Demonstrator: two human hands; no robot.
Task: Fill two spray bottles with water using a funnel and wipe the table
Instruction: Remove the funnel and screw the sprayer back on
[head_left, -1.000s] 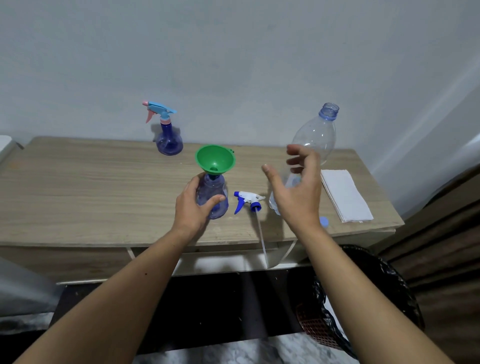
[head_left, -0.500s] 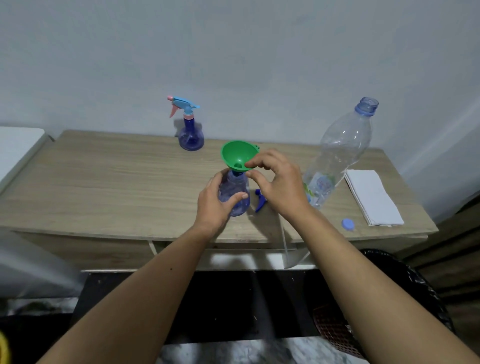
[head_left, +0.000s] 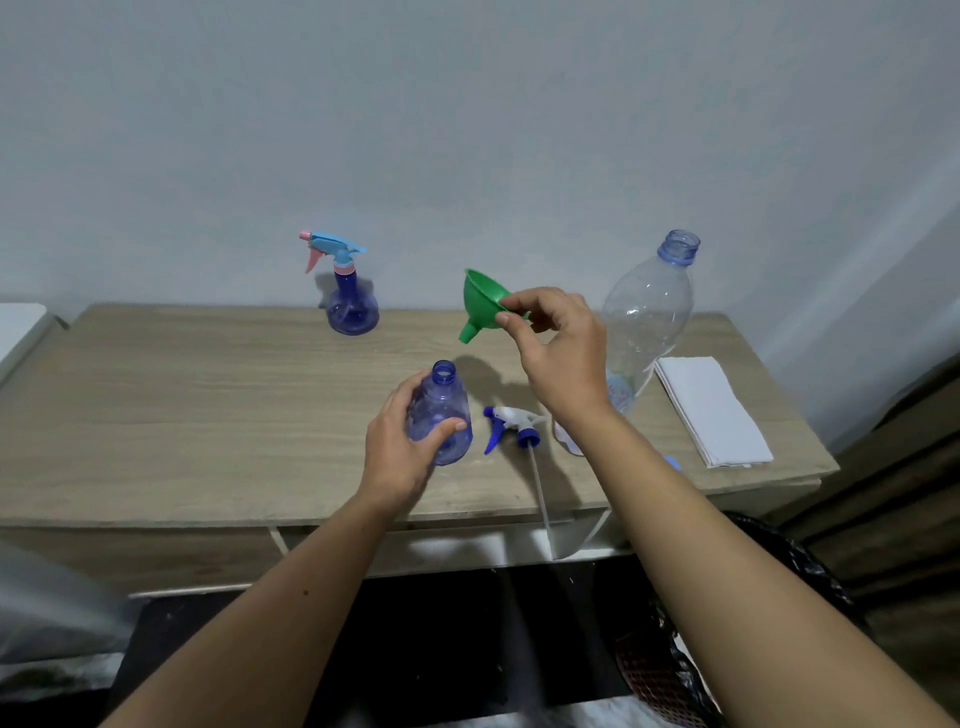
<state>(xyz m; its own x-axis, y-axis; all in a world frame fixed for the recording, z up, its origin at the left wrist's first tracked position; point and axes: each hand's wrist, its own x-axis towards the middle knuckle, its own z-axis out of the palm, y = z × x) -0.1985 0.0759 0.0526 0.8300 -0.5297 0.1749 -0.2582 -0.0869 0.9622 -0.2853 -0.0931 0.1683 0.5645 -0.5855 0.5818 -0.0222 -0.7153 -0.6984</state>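
Pinched between thumb and fingertips of the right hand (head_left: 563, 358), the green plastic funnel (head_left: 483, 304) hung in the air above the pale wood-grain table (head_left: 208, 405), tilted so that its long axis ran diagonally: mouth up and toward the wall, spout down and to the left, aimed near the open neck of the clear blue spray bottle body (head_left: 441, 415). The left hand (head_left: 397, 452) was wrapped around that bottle, which stood upright on the table near the front edge. Just right of it lay the detached white-and-blue trigger sprayer head (head_left: 511, 423), its dip tube extending past the front edge. A second blue spray bottle with pink-and-blue trigger (head_left: 348, 291) stood upright at the back edge by the wall, well apart. A tall clear plastic water bottle (head_left: 649, 312), uncapped, stood behind the right forearm, beside a folded white cloth (head_left: 711, 410) near the right edge. The table's left half lay open.
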